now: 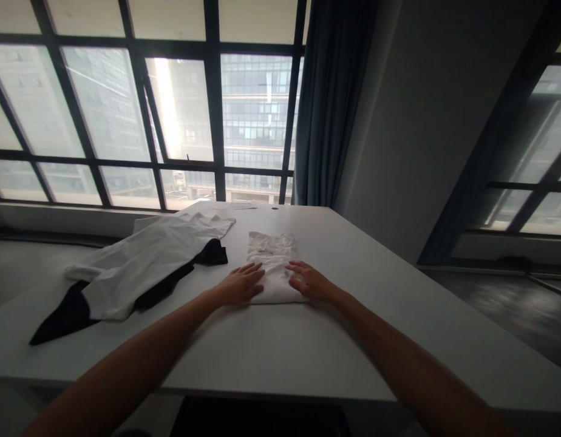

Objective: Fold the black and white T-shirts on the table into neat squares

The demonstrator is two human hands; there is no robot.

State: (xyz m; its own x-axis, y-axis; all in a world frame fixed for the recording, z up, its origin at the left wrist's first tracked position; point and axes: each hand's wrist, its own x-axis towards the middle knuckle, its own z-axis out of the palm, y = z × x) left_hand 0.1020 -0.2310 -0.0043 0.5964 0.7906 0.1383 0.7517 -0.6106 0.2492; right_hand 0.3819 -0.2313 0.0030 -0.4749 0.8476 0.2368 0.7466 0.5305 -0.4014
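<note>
A white garment (275,276), folded into a narrow stack, lies on the white table in front of me. Its far end is wrinkled, while the near part looks smoother. My left hand (241,284) rests flat on the garment's left edge with the fingers stretched out. On the opposite edge lies my right hand (311,281), its fingers spread and pointing inward. Neither hand grips the cloth. The garment's exact kind cannot be made out in its folded form.
Left of the hands, a loose white garment (153,261) lies over black clothing (71,312) on the table (280,358). Thin sheets (232,206) sit at the far edge. Windows and a dark blue curtain (333,109) stand behind. A dark seat (260,417) shows below the near edge.
</note>
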